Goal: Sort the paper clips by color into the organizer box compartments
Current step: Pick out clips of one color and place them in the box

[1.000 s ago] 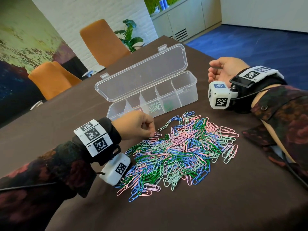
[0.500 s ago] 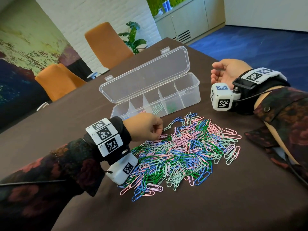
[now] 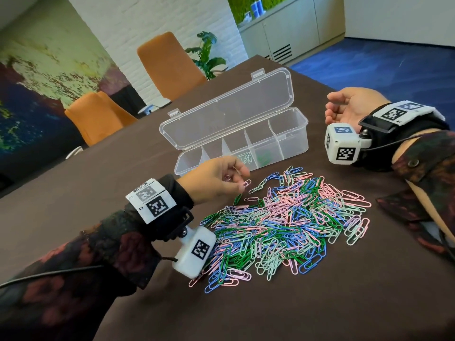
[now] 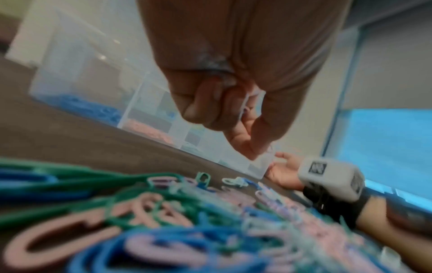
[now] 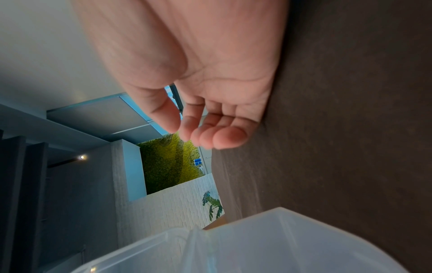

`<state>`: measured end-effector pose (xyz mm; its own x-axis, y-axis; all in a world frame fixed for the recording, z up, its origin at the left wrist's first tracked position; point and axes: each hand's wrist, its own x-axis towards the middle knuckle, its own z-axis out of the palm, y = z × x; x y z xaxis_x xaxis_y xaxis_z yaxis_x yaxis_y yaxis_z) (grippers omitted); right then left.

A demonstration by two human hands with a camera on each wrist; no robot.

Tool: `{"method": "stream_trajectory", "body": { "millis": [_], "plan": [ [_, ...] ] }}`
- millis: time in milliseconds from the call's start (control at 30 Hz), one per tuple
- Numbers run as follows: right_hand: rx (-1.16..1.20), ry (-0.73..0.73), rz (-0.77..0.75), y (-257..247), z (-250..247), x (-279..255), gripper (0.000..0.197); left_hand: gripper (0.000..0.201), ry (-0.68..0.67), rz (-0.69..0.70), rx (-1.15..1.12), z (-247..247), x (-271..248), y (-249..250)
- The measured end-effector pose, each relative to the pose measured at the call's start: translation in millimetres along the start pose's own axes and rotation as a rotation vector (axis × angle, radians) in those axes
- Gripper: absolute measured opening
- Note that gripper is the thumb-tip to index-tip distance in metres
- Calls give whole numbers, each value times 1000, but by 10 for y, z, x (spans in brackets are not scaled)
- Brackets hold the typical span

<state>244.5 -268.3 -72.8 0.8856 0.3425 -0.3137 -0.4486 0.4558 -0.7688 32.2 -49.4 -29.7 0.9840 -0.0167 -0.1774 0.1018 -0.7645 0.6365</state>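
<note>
A heap of pink, blue, green and mint paper clips (image 3: pixel 283 222) lies on the brown table. Behind it stands the clear organizer box (image 3: pixel 293 143) with its lid open; mint clips (image 3: pixel 246 157) and green clips (image 3: pixel 264 158) lie in two middle compartments. The blurred left wrist view shows blue clips (image 4: pixel 93 109) and pink clips (image 4: pixel 149 129) in two more. My left hand (image 3: pixel 240 179) hovers just above the heap's far left edge, in front of the box, and pinches a pink paper clip (image 3: pixel 246 184) between thumb and fingers (image 4: pixel 243 118). My right hand (image 3: pixel 331 107) rests on its side right of the box, loosely curled and empty (image 5: pixel 187 129).
Two orange chairs (image 3: pixel 170 65) and a potted plant (image 3: pixel 206 55) stand beyond the table's far edge. A white cabinet (image 3: pixel 290 28) lines the back wall. Bare tablecloth (image 3: pixel 320 303) lies in front of the heap.
My left hand has lifted from the heap's edge with a pink clip pinched in its fingers and moved slightly toward the box. The right hand has stayed where it was.
</note>
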Motion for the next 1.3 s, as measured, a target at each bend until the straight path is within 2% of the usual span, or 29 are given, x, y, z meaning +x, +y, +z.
{"method": "stream_trajectory", "body": {
  "millis": [67, 167, 267, 333, 433, 500, 633, 700, 967, 1300],
  "plan": [
    [-11, -6, -1, 1, 4, -7, 10, 29, -5, -87, -304, -20, -27, -44],
    [-37, -13, -7, 2, 1, -4, 11, 28, 38, -162, -619, -15, -53, -88],
    [-60, -18, -25, 2, 1, 12, 13, 22, -18, -190, -785, 39, -102, -86],
    [-89, -11, -38, 0, -2, 40, 14, 16, -63, -188, -810, 71, -118, -88],
    [-117, 1, -22, -2, -31, 118, 13, 13, -67, -170, -581, 73, -122, -95],
    [-125, 4, -6, -4, -49, 175, 13, 22, -76, -135, -330, 41, -131, -68],
    [-150, 25, 6, -19, -51, 253, 16, 15, -37, 25, 275, -51, -124, 23],
    [-147, 19, 13, -18, -68, 272, 16, 14, -31, 98, 449, -72, -108, 45],
    [-118, -4, -7, -8, -87, 230, 16, 13, -84, 166, 580, -44, 24, 27],
    [-59, -13, -32, 18, -38, 108, 14, 7, -162, 65, 618, 89, 231, 104]
  ]
}}
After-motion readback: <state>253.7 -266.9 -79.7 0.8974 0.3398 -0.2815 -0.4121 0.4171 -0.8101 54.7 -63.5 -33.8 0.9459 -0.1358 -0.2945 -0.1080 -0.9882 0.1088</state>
